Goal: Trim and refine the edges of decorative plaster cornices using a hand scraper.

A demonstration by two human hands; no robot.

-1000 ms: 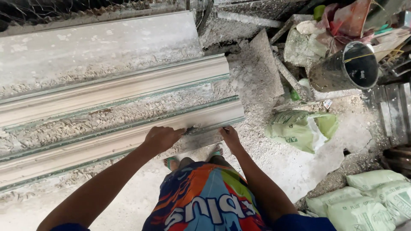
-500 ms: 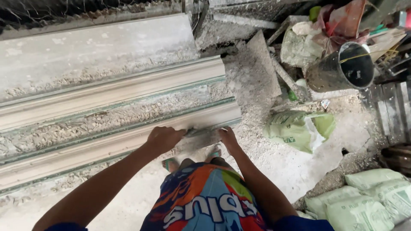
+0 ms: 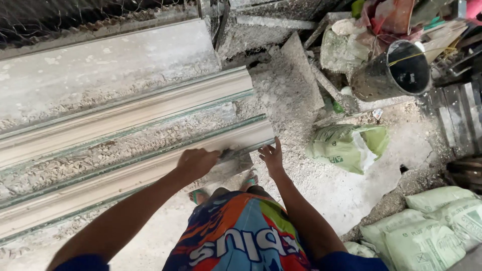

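Head view, left hand (image 3: 197, 161) gripping long pale ridged moulding (image 3: 150, 168), gritty rubble

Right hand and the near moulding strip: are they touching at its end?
Touching. The head view shows the right hand with fingertips pressed against the end of the near moulding strip.

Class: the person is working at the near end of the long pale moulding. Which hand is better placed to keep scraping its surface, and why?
Probably the left hand: it grips a small flat tool on the moulding. The right hand is open at the end, holding nothing.
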